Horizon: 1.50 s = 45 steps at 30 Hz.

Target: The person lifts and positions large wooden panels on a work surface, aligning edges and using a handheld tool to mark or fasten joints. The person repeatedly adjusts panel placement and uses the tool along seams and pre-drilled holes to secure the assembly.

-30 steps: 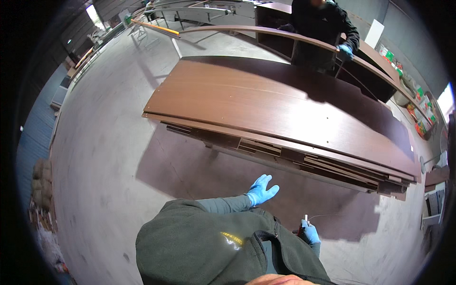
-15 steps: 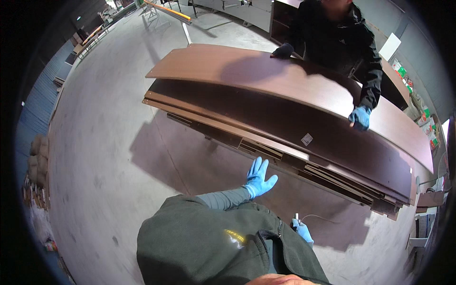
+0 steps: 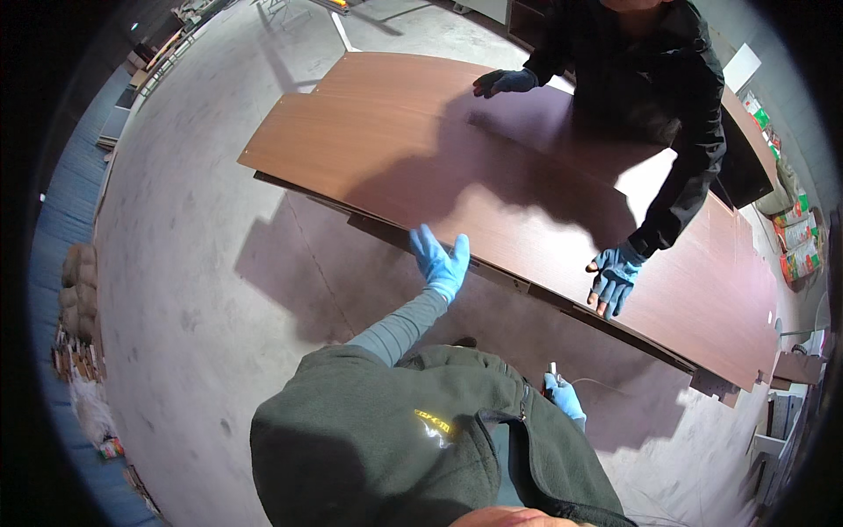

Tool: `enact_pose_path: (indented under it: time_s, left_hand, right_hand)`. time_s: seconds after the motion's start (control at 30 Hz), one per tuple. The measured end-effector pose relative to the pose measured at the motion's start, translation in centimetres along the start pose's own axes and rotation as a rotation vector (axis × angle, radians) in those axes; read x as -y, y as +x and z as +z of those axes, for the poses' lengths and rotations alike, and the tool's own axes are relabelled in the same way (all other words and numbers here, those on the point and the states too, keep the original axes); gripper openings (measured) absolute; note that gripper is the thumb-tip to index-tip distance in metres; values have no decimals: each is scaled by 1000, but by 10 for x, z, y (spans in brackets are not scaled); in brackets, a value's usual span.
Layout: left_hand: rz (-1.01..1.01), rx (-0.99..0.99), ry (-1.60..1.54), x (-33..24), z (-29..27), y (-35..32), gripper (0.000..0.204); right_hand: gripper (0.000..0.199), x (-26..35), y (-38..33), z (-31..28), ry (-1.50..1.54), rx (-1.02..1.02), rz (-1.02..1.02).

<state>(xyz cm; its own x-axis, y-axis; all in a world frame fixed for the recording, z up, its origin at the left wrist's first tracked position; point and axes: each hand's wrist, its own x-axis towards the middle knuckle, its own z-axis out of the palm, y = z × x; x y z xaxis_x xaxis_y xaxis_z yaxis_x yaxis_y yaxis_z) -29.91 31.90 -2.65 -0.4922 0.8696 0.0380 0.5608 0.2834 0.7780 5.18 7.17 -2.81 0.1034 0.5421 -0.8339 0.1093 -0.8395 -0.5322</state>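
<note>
A large reddish-brown wooden panel (image 3: 386, 132) lies flat on top of a stack of boards, its near edge facing me. My left hand (image 3: 442, 266), in a light blue glove, is open with fingers spread, close to that near edge; whether it touches cannot be made out. Low beside my body, my right hand (image 3: 569, 404), also in a blue glove, is closed around a small tool with a silvery tip (image 3: 552, 369). A thin line curves away from it to the right. Most of the tool is hidden by the glove and jacket.
Across the stack a co-worker in a dark jacket (image 3: 615, 88) leans over, one gloved hand (image 3: 615, 281) on the panel, the other (image 3: 505, 83) above its far side. Colourful bags (image 3: 799, 246) stand at the right. Stuffed sacks (image 3: 77, 281) are by the left wall.
The top panel, tilted up before, now lies down over the dark board and has come toward me. My left hand has risen toward its edge. The co-worker's near hand has shifted toward me.
</note>
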Motion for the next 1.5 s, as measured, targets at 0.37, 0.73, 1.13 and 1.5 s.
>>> enact_pose_path:
  time_s: [0.37, 0.73, 1.13, 1.5]
  left_hand:
    - [-217, 55, -590, -19, 19, -7, 116]
    - [-460, -245, -643, -27, 54, -2, 76]
    - [-552, -273, -630, -1, 63, 27, 37]
    - [-633, -476, -281, -37, 99, 12, 58]
  right_hand:
    - [45, 24, -39, -36, 202, -136, 16]
    - [20, -26, -49, -224, 656, -387, -89]
    - [29, -19, -11, -364, 628, -365, -104]
    - [27, -9, 5, -453, 735, -457, -109]
